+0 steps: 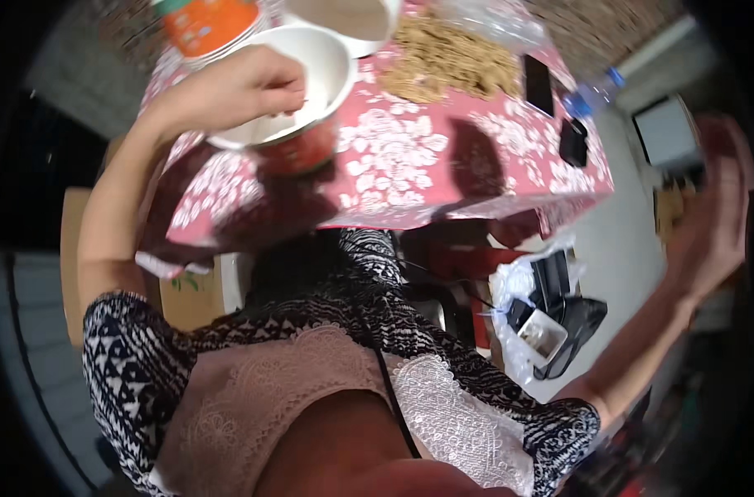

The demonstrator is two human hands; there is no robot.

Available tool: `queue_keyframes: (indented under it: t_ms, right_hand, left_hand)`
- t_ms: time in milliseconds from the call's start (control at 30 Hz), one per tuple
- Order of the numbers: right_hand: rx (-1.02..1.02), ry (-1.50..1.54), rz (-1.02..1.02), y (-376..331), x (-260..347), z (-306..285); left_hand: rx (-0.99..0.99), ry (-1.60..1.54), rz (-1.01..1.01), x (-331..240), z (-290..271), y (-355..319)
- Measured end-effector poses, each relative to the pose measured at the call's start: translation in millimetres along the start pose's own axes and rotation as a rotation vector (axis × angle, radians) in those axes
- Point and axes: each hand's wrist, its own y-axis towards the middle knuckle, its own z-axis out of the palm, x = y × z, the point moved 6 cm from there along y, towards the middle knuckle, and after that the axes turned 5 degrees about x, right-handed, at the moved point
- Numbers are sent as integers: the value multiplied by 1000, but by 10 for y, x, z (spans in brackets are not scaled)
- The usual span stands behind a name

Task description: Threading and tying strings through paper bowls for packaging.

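My left hand (236,87) rests on the near rim of a white bowl with a red outer wall (315,108), its fingers curled and pinched just inside the bowl; what they pinch is too small to tell. The bowl stands on a table under a red cloth with white flowers (410,166). My right hand (721,211) is stretched far out to the right, away from the table, blurred at the picture's edge; I cannot make out whether it holds anything.
An orange tub (203,25) and a second white bowl (356,21) stand behind the first. A heap of brown noodle-like strands (451,58), a dark phone (538,83), a small black object (572,141) and a plastic bottle (588,91) lie to the right. Bags and boxes (543,323) sit on the floor.
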Motion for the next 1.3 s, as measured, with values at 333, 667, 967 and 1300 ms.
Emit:
queue_keyframes:
  t_ms: [333,667,967,1300]
  right_hand:
    - [612,916,580,-1305,729,2904]
    - [308,1186,695,-1668,684,3135]
    - [381,985,548,-1664,736,3206]
    - [342,629,348,-1348,74,2432]
  left_hand:
    - [5,37,-112,4,9,-173]
    - [-79,-375,-21,205,202,-29]
    - [-240,-660,74,111,236,72]
    - [-206,-754,-73,176,261,58]
